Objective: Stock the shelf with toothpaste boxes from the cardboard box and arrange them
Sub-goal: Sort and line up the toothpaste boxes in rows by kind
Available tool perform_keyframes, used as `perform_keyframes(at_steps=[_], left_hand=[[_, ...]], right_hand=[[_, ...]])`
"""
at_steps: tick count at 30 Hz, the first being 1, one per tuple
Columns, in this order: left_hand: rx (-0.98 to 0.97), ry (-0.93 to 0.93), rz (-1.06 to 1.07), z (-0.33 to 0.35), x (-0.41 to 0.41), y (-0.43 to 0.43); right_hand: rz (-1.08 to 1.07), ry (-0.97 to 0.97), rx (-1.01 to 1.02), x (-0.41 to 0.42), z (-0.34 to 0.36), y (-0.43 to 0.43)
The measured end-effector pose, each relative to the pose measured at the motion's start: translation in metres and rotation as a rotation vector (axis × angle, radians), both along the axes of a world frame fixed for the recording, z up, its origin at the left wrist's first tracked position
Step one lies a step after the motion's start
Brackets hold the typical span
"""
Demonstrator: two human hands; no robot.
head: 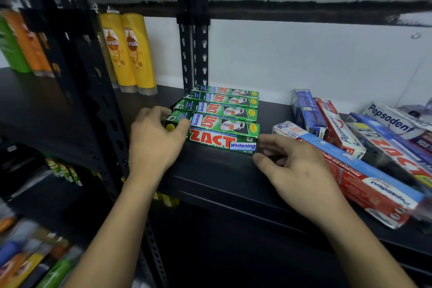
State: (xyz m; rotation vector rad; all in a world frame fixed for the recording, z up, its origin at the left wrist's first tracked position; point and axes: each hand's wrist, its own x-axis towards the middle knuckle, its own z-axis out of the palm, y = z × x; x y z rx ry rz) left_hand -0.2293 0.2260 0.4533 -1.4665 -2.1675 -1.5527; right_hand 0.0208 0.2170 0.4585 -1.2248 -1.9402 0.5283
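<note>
- Squaring up the front green toothpaste box (222, 138), so I am judging this as the arranging step. It is lying flat between the hands, frontmost of a row of green boxes (222, 105) running away from them.
- Left hand (154, 140) is gripping the box's left end, thumb on top, fingers curling round the end.
- Right hand (297, 170) is holding nothing, its fingers loosely curved at the box's right end; contact cannot be told.
- Next move is probably calling for nudging the box flush with the row, then reaching for the jumbled pile (350, 147) lying just right of the right hand.
- Cardboard box is not showing.
- Black shelf (222, 177) is running under both hands; white wall (304, 58) is standing behind it, and yellow shampoo bottles (131, 54) are standing beyond the left hand.
</note>
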Motion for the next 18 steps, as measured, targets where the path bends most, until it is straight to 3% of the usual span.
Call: perform_keyframes(at_steps=[5, 18], left_hand=[[0.017, -0.008, 0.009, 0.0006, 0.0009, 0.0001], [0.006, 0.04, 0.01, -0.0015, -0.0002, 0.0009]], right_hand=[[-0.001, -0.11, -0.011, 0.0024, 0.001, -0.0005], [0.01, -0.137, -0.034, 0.0027, 0.0041, -0.0019]])
